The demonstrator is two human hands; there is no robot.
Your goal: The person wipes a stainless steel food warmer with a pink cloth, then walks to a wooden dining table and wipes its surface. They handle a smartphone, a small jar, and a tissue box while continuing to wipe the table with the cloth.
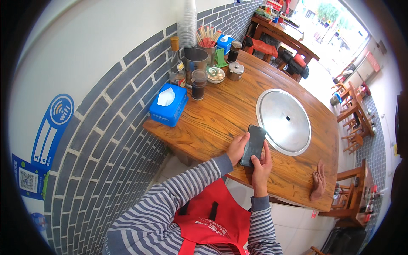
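Observation:
A black smartphone (253, 145) with a dark screen is held between both hands above the near edge of a wooden table (220, 105). My left hand (237, 148) grips its left side. Fingers of my right hand (262, 167) wrap the right side, and that thumb rests at the lower part of the screen. Just beyond the phone, a round metal lid (283, 127) with a small central hole is set in the tabletop. A crumpled brown cloth (318, 183) lies near the table's right corner.
Along the brick-patterned wall (127, 105) stand a blue tissue box (169, 105), a glass bottle (177, 68), dark condiment jars (198, 86), a bowl of garlic (215, 76), a lidded metal pot (236, 70), a chopstick holder (207, 52) and stacked plastic cups (187, 25). Other wooden tables (353, 108) stand to the right.

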